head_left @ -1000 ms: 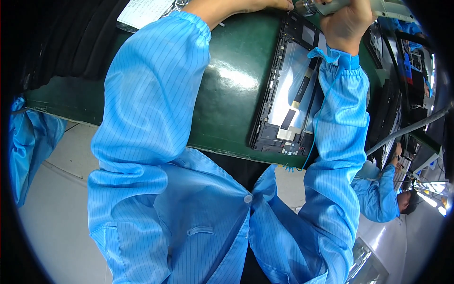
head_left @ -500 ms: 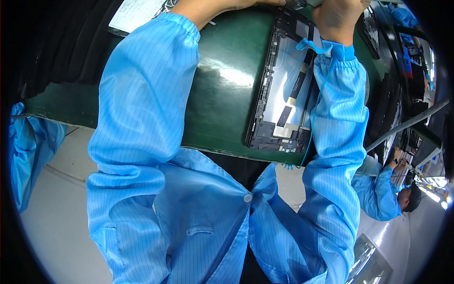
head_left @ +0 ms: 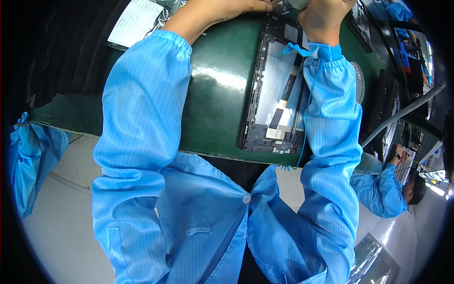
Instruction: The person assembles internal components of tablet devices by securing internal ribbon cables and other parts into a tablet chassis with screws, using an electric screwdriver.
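My left hand (head_left: 227, 7) reaches in at the upper edge, its thumb tip beside a shiny grey thing (head_left: 286, 4) cut off by that edge. On the other side of this thing is my right hand (head_left: 324, 19), bent at the wrist, its fingers mostly out of the picture. What either hand grips does not show. Below them, an opened black device housing (head_left: 250, 111) with a silvery inner plate and a dark ribbon cable lies on the green bench. My right sleeve covers part of its right side. A blue wrist strap (head_left: 326, 51) with a coiled cord circles my right wrist.
The green bench (head_left: 215, 109) has its near edge before my body. A white-labelled packet (head_left: 135, 23) lies at the upper left. Right of my forearm are a round mesh-like thing (head_left: 360, 83), dark panels (head_left: 384, 102) and a grey bar (head_left: 404, 113). A co-worker (head_left: 380, 194) sits farther right.
The view has shifted a little, so the housing and my right arm appear farther left. More of the white-labelled packet and the round mesh-like thing shows. Both hands stay near the grey thing.
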Demonstrator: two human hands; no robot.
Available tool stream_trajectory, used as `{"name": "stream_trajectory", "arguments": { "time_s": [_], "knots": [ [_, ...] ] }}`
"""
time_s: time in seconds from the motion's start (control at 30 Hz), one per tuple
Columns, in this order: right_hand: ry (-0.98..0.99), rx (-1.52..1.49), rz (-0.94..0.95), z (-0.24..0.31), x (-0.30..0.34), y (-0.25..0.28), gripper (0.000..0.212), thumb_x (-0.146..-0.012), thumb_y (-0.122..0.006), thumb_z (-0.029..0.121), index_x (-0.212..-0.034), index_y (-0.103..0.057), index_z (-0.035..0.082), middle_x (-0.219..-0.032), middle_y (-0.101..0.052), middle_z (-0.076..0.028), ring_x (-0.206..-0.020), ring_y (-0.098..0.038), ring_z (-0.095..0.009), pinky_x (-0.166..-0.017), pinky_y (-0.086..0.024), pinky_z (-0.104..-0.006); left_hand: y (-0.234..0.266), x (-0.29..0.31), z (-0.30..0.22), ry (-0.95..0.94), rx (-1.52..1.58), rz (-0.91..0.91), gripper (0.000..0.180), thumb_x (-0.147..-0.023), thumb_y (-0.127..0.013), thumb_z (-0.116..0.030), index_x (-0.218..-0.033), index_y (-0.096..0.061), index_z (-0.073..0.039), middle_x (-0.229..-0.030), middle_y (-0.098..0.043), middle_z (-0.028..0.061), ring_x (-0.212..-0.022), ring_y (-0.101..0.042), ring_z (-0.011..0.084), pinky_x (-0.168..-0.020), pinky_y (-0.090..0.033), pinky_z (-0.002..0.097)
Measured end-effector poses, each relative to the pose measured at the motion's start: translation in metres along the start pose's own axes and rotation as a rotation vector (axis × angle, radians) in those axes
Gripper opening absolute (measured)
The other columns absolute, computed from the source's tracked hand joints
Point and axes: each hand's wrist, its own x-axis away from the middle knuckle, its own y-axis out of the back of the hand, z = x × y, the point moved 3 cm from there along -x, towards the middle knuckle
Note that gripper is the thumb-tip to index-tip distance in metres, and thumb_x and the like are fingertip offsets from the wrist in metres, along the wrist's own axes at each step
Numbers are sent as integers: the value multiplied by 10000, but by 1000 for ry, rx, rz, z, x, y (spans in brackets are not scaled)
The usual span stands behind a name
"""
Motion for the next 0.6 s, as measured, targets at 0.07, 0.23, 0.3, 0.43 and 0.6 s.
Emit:
{"name": "stream_trajectory", "arguments": {
  "time_s": [0.07, 0.23, 0.3, 0.43, 0.6],
  "knots": [
    [-5, 7, -18, 1, 0, -1, 174, -880, -510, 42, -1006, -594, -44, -945, -687, -196, -500, -516, -125, -482, -471, -275, 0, 0, -1, 32, -9, 19, 224, -794, -756, -227, -896, -762, -28, -753, -722, 148, -637, -657, 202, -642, -503, 349],
    [1, 30, -20, 0, -2, -2, 151, -877, -509, 33, -961, -601, -53, -938, -685, -193, -497, -514, -126, -477, -464, -274, -1, 0, 4, -2, 0, -12, 225, -790, -748, -224, -899, -765, -28, -733, -717, 153, -623, -659, 206, -633, -502, 349],
    [47, 35, -3, -2, -5, 1, 131, -878, -509, 25, -900, -610, -55, -815, -664, -154, -482, -503, -121, -469, -453, -271, -1, 0, -2, 9, -11, -11, 225, -789, -744, -224, -898, -765, -28, -727, -716, 154, -619, -658, 204, -630, -502, 349],
    [1, 32, -2, -2, -4, 4, 135, -882, -510, 24, -852, -616, -53, -685, -611, -101, -467, -493, -115, -462, -444, -267, -1, -1, -7, 52, -38, -16, 211, -782, -745, -209, -885, -765, -26, -715, -714, 149, -607, -648, 184, -620, -498, 346],
    [-8, 74, -37, -1, -1, -3, 153, -878, -515, 4, -963, -623, -62, -767, -662, -123, -486, -523, -116, -469, -445, -263, -1, -6, -2, 55, 22, 19, 181, -774, -751, -174, -846, -750, -8, -667, -688, 118, -593, -604, 140, -605, -478, 329]
  ]
}}
